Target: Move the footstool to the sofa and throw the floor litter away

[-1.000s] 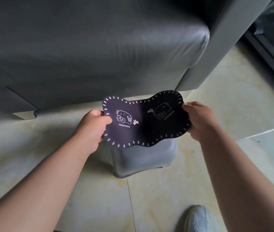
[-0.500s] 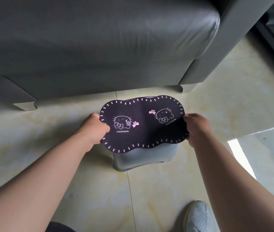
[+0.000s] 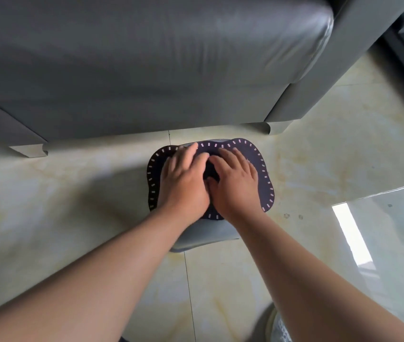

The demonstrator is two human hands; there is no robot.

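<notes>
I judge the footstool [image 3: 206,236] step nearly done: it stands on the floor [image 3: 72,193] just in front of the sofa [image 3: 146,65]. My left hand [image 3: 183,180] and right hand [image 3: 235,182] lie flat and spread on its dark mat [image 3: 261,169], gripping nothing. Next I'd lift off and look for litter; none shows here. The mat is wavy-edged with pale dashes, over a grey base

Tiled floor [image 3: 72,218] under footstool [image 3: 203,236], sofa [image 3: 146,70]
</notes>
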